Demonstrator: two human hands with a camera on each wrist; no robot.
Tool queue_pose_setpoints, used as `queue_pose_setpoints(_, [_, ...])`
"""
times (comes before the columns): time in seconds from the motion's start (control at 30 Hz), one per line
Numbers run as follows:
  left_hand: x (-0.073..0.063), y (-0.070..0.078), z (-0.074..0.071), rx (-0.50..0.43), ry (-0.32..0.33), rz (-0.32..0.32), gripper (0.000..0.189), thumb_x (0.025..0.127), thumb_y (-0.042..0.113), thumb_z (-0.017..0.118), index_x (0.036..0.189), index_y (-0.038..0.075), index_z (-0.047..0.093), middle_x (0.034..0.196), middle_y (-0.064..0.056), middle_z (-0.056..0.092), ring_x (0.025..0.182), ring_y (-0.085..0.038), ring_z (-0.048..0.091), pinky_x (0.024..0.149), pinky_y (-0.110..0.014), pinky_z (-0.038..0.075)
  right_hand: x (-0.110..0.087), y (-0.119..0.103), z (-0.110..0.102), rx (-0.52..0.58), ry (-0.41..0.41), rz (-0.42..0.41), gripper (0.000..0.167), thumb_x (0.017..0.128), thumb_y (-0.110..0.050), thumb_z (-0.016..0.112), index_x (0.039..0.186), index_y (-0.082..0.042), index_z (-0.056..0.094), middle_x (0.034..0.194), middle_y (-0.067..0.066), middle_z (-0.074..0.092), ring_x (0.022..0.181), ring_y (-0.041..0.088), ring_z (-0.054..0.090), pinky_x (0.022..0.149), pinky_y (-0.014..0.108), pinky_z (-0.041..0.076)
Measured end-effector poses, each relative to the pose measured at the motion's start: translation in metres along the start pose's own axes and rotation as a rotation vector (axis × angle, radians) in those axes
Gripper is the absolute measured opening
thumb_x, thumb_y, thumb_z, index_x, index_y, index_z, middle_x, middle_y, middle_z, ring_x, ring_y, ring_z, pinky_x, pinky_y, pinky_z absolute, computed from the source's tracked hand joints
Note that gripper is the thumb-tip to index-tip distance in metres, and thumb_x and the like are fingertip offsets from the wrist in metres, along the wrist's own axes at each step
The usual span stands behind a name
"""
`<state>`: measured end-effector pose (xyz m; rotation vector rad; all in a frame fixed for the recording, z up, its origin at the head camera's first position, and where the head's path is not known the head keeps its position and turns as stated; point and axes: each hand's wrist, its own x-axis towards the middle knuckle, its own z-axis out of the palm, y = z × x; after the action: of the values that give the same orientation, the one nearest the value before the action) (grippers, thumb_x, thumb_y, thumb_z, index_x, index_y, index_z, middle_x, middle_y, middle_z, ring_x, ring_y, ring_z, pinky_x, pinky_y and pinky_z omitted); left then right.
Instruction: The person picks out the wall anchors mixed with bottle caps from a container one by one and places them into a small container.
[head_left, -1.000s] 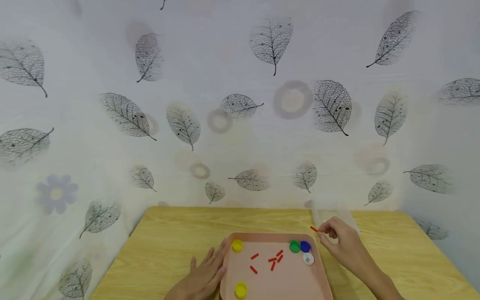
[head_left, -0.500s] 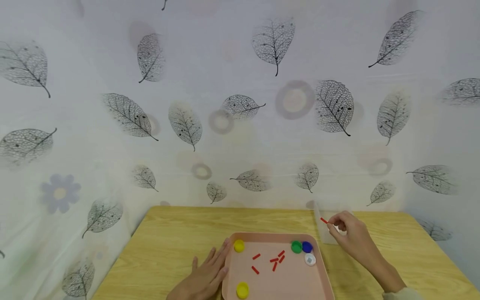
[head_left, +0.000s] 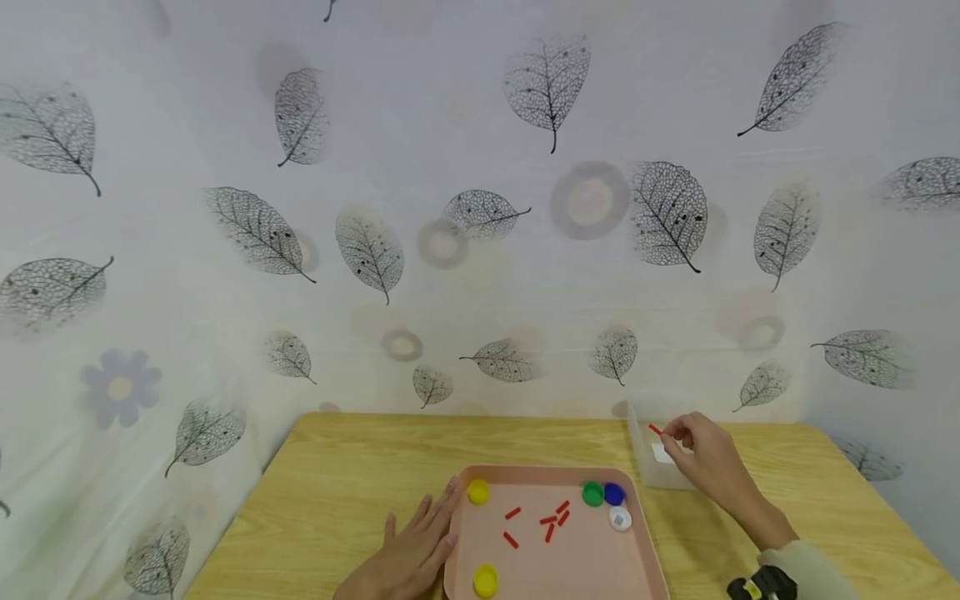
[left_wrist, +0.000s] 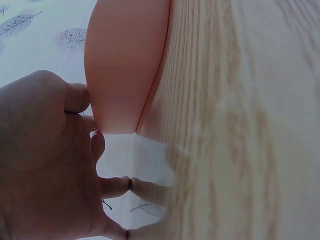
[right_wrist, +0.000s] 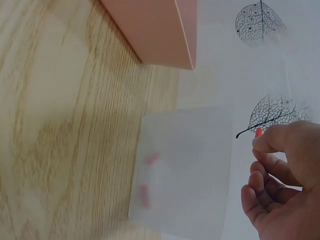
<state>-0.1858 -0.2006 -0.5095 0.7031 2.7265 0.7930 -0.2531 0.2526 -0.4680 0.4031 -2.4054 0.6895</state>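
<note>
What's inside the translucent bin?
Right wrist view: two blurred reddish shapes show through the translucent bin. Head view: a white patch shows; the right hand hides part of the interior.

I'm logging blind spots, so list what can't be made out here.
Head view: the near side of the tray, cut off by the bottom edge.
Head view: part of the box, behind the right hand.
Right wrist view: the held end of the red stick, covered by the fingers.
Right wrist view: the shape of the red patches, blurred by the box's cloudy side.
Left wrist view: what lies in the tray, hidden by its side.
</note>
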Motion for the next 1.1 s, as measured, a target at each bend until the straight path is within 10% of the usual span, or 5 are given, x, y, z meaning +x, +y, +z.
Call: queue_pose_setpoints(1.1, [-0.002,0.000,-0.002,-0.004,-0.008,0.004,0.060,0.113,0.045,0.024,0.167,0.024,0.007,0.173,-0.001,0.008,0.150,-0.050,0.020,0.097,-0.091,0.001,0.008,0.030,0.010,-0.056,-0.171,0.104,0.006,0.086,0.001,0.071,0.082,0.000,0.067,0.080,0.006,0.061,0.072,0.022,0.058,0.063,0.038,0.050])
